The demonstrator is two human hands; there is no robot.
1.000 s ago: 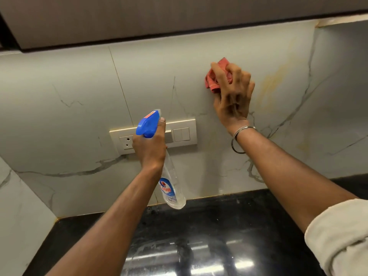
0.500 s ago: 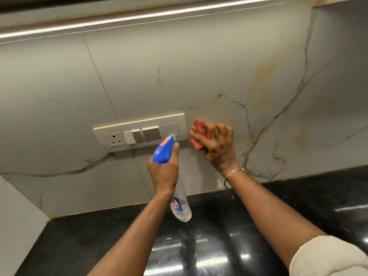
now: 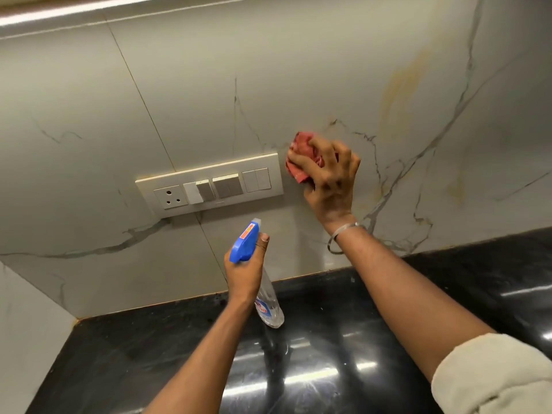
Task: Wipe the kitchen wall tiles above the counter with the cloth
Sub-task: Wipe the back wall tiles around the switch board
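The red cloth (image 3: 300,162) is bunched up and pressed flat against the wall tiles (image 3: 328,85), just to the right of the switch plate (image 3: 209,183), nearly touching its right edge. The right hand (image 3: 330,177) covers most of it: the grip is curled round the wad, fingers spread over the top and thumb tucked beneath, pinching the fabric while pushing it onto the tile. Only the cloth's left part pokes out past the fingertips, so the cloth leads the hand toward the switch plate.

That is the relation the next stroke seems to turn on. The plate blocks any sweep further left at this height, so the open tile lies up, down and to the right of the switch plate, where the yellowish streak (image 3: 403,85) shows.

Below the switch plate, the left hand (image 3: 243,271) is wrapped round the neck of a spray bottle (image 3: 270,306) with a blue trigger head (image 3: 243,242), nozzle aimed at the wall, held clear above the dark surface (image 3: 179,339). The right hand is plainly the nearer one to the unwiped tile.
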